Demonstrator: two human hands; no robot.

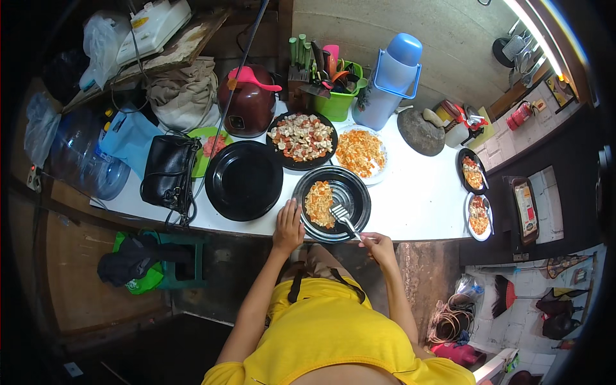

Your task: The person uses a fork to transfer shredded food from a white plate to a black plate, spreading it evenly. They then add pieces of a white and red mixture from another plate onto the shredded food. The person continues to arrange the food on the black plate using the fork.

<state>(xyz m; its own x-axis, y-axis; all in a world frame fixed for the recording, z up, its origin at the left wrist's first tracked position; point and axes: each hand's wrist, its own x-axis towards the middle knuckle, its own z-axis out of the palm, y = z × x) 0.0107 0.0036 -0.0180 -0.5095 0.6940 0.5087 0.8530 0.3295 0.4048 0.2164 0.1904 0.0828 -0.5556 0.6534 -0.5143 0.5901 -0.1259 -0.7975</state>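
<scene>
My right hand (pixel 378 248) is closed around the handle of a metal fork (pixel 344 216) at the front edge of the white table. The fork's tines point into a black plate (pixel 364 192) and touch the right side of a strip of orange-yellow noodle-like food (pixel 319 205). That food covers the left part of the plate. Fingers stretched forward, my left hand (pixel 289 224) lies at the plate's left rim and grips nothing that I can see. An empty black plate (pixel 244 181) sits just beyond it to the left.
Behind are a black plate of chopped food (pixel 301 162), a white plate of shredded orange food (pixel 384 168), a rice cooker (pixel 247 102), a green utensil bin (pixel 333 108) and a blue-topped flask (pixel 388 83). A black handbag (pixel 168 168) lies left; two small filled plates (pixel 468 218) stand right.
</scene>
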